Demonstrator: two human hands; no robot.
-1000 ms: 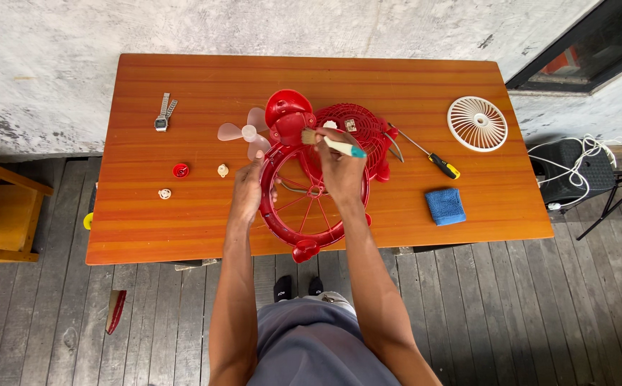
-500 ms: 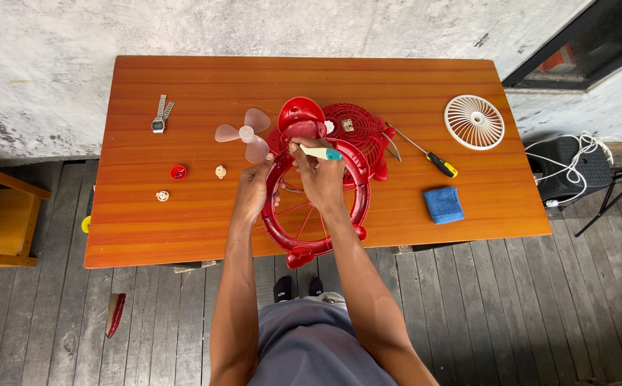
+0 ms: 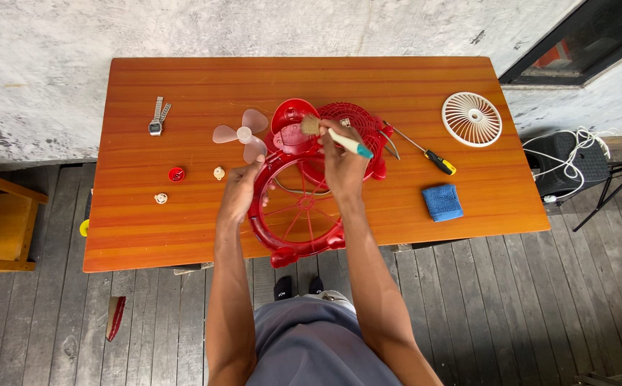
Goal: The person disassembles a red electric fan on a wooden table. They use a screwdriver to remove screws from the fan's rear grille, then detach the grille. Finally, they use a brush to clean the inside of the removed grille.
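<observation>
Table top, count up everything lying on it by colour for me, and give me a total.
Red: 4, fan frame, fan body, grille, small cap
White or cream: 3, round grille, two small knobs
Pink: 1, fan blade
Blue: 1, cloth
Silver: 1, wristwatch
Black and yellow: 1, screwdriver
Total: 11

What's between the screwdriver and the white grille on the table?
Nothing: in the head view, only bare orange table lies between the screwdriver and the white round grille.
</observation>
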